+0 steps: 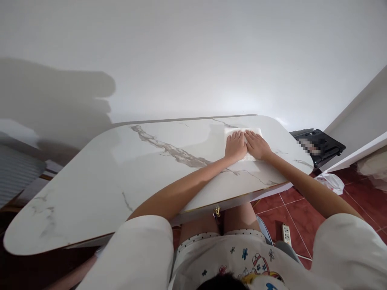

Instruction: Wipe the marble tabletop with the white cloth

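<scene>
A white cloth or paper towel (229,131) lies flat on the right part of a white marble-patterned tabletop (99,181). My left hand (236,146) rests on it, palm down with fingers stretched out. Close beside, my right hand (256,144) also lies flat on the same white sheet, its fingers pointing up and to the left. The two hands nearly touch at the middle of the sheet. Parts of the sheet are hidden under both palms.
A white wall (181,60) runs behind the table. A brass drawer knob (217,211) sticks out at the front edge. On the right are a black case (331,141), a plastic bag (332,183) and a power strip (286,235) on red floor tiles.
</scene>
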`<state>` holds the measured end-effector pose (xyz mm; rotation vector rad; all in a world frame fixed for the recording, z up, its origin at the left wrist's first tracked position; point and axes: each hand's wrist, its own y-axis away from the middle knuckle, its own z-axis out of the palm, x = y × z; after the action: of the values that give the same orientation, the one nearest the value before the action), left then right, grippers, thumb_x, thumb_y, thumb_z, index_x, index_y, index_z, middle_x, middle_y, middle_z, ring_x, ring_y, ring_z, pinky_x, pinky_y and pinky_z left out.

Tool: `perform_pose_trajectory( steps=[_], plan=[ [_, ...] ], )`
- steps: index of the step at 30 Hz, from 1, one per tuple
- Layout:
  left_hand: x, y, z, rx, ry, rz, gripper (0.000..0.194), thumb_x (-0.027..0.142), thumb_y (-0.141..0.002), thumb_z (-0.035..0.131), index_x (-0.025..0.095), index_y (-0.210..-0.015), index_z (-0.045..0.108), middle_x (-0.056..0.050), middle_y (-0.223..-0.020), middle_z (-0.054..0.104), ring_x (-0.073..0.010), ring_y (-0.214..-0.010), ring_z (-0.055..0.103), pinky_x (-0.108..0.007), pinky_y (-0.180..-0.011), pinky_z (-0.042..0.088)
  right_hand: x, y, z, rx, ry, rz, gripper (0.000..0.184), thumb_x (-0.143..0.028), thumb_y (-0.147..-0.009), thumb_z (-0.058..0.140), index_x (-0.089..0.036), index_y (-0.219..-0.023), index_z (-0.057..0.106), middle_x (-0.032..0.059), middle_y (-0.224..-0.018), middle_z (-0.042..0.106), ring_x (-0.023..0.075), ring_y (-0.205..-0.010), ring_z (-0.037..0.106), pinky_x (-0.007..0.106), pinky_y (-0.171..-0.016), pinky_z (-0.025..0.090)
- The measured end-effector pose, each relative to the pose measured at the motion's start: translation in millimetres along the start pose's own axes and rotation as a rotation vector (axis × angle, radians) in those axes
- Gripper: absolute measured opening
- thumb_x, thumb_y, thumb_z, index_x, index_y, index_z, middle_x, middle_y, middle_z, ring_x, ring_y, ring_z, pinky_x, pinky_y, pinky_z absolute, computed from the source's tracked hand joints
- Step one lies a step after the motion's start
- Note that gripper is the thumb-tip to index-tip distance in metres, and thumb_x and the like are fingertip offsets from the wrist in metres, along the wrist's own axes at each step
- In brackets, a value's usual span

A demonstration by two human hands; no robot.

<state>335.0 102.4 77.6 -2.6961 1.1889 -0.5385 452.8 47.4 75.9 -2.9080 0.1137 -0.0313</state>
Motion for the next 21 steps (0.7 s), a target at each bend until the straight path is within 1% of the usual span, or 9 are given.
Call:
perform_pose_trajectory(
  steps=[3,6,9,11,13,16,18,21],
  plan=[
    [4,33,-12.2,-0.031,-0.03,0.013,0.053,0.019,-0.09,0.028,0.01,-0.142,0.034,-0.009,-0.149,0.036,-0.0236,-0.138,0.028,-0.041,-0.113,0.024,-21,26,-7,-0.002,-0.009,-0.011,0.055,-0.028,-0.093,0.026,-0.007,-0.143,0.036,0.013,-0.15,0.033,0.0256,-0.138,0.029,0.042,-0.111,0.027],
    [11,64,-26.5,-0.097,-0.094,0.056,0.054,0.02,-0.09,0.029,0.005,-0.142,0.032,-0.013,-0.15,0.033,-0.0279,-0.139,0.027,-0.044,-0.112,0.024,-38,53,-10,0.021,-0.025,-0.042,0.056,-0.027,-0.092,0.026,-0.006,-0.143,0.035,0.013,-0.149,0.034,0.0263,-0.138,0.029,0.044,-0.111,0.027],
    [20,89,-36.5,-0.158,-0.145,0.053,0.057,0.02,-0.088,0.033,0.003,-0.143,0.031,-0.017,-0.151,0.029,-0.0314,-0.14,0.023,-0.047,-0.112,0.021,-45,77,-11,0.06,-0.074,-0.118,0.056,-0.03,-0.093,0.026,-0.015,-0.147,0.031,0.0076,-0.149,0.036,0.0251,-0.139,0.028,0.045,-0.112,0.028],
    [28,99,-38.0,-0.184,-0.127,0.037,0.06,0.021,-0.086,0.034,0.004,-0.143,0.03,-0.019,-0.151,0.027,-0.0316,-0.142,0.019,-0.049,-0.113,0.019,-44,90,-12,0.069,-0.109,-0.161,0.058,-0.031,-0.093,0.027,-0.02,-0.149,0.025,0.0052,-0.149,0.036,0.0244,-0.139,0.028,0.047,-0.112,0.029],
    [37,105,-35.6,-0.196,-0.075,0.034,0.061,0.021,-0.086,0.033,0.005,-0.144,0.028,-0.018,-0.153,0.024,-0.0296,-0.143,0.015,-0.05,-0.115,0.016,-38,102,-15,0.067,-0.128,-0.181,0.06,-0.031,-0.093,0.028,-0.022,-0.151,0.018,0.0042,-0.15,0.035,0.0239,-0.139,0.028,0.048,-0.111,0.031],
    [52,105,-27.8,-0.176,0.029,0.01,0.061,0.021,-0.087,0.03,0.005,-0.145,0.025,-0.016,-0.154,0.021,-0.0256,-0.144,0.012,-0.046,-0.117,0.012,-21,114,-21,0.049,-0.134,-0.183,0.062,-0.031,-0.093,0.029,-0.026,-0.152,0.012,0.0021,-0.15,0.033,0.023,-0.139,0.027,0.049,-0.111,0.032],
    [64,101,-21.9,-0.152,0.104,-0.016,0.061,0.021,-0.087,0.03,0.004,-0.145,0.024,-0.016,-0.154,0.02,-0.0238,-0.144,0.012,-0.043,-0.118,0.012,-5,120,-24,0.025,-0.133,-0.189,0.062,-0.031,-0.093,0.029,-0.026,-0.152,0.011,0.0021,-0.151,0.03,0.0226,-0.139,0.026,0.049,-0.111,0.032],
    [83,90,-13.3,-0.142,0.191,-0.033,0.063,0.024,-0.086,0.032,0.007,-0.146,0.023,-0.014,-0.154,0.022,-0.0232,-0.144,0.013,-0.042,-0.118,0.012,27,119,-24,-0.027,-0.142,-0.213,0.063,-0.029,-0.091,0.031,-0.023,-0.152,0.013,0.0035,-0.153,0.025,0.0222,-0.14,0.024,0.048,-0.112,0.03]
  ],
)
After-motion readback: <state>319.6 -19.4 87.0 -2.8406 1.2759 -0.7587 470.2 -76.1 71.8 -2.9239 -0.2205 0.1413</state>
